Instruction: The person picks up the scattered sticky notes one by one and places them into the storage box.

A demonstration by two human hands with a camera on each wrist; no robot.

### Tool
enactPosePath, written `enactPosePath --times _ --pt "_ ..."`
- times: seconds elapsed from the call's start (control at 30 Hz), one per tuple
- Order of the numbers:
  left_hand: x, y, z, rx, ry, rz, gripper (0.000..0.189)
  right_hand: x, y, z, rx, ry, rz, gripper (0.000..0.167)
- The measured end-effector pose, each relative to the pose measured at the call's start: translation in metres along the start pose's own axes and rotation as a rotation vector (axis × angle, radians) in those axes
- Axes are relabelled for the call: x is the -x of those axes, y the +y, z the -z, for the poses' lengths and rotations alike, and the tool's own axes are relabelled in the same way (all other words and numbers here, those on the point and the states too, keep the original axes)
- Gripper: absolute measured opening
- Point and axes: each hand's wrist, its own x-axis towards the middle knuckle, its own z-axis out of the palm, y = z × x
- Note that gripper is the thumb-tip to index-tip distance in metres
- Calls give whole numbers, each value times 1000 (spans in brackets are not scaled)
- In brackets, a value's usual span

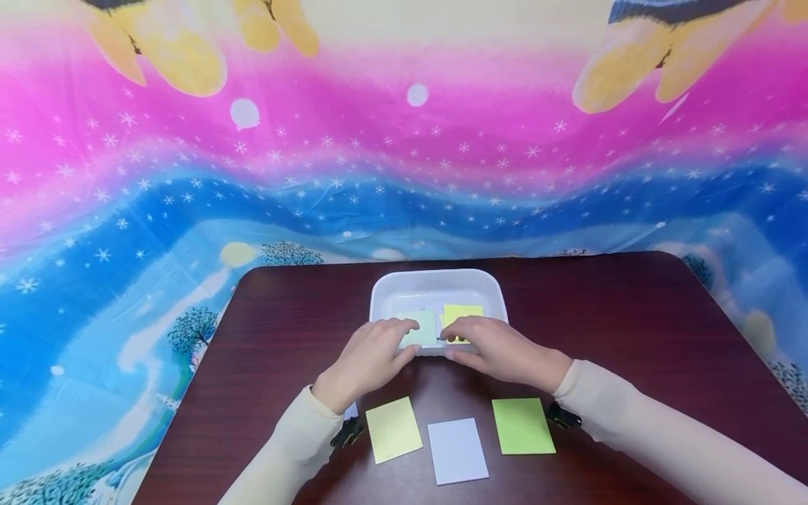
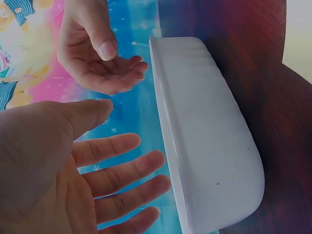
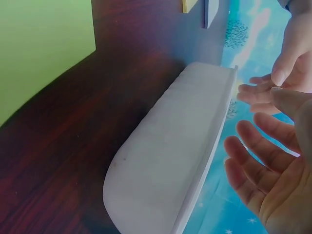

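Observation:
A white plastic tray (image 1: 435,275) stands near the far edge of the table, with a pale green sticky note pad (image 1: 427,326) and yellow sticky notes (image 1: 464,313) inside it. My left hand (image 1: 368,356) hovers by the near left rim, its fingers spread and loosely bent. On the other side, my right hand (image 1: 505,349) is over the near right rim, fingers gently curved and partly covering the yellow notes. Both wrist views show nothing in either hand, with the tray's outer wall (image 2: 209,131) beside the fingertips.
Nearer the front lie a pale yellow note pad (image 1: 394,430), a whitish pad (image 1: 457,451) and a green pad (image 1: 523,426). A whitish corner (image 1: 351,412) shows beside the left sleeve. Behind the dark wooden table (image 1: 303,301) hangs a colourful printed cloth (image 1: 404,140).

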Motion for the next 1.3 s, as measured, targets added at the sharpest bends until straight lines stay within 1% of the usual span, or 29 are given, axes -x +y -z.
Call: enactPosePath --times 0.17,0.47,0.7,0.83,0.97,1.13,1.3 --pt "5 2 -2 -17 13 1 36 2 -3 -3 20 10 40 28" --pt "12 4 -2 -16 13 10 36 7 -9 -8 19 -1 60 27" --pt "18 5 -3 -32 13 3 37 9 -10 -14 25 11 121 27" --pt "22 5 -3 -32 20 -4 36 10 -12 -17 16 5 141 26" --pt "25 4 -2 -17 15 8 37 11 -14 -18 22 5 157 25" --pt "29 2 -1 -29 9 24 37 11 -15 -19 36 12 182 22" --pt "31 1 -1 -28 17 27 37 10 -18 -22 54 -1 191 22"
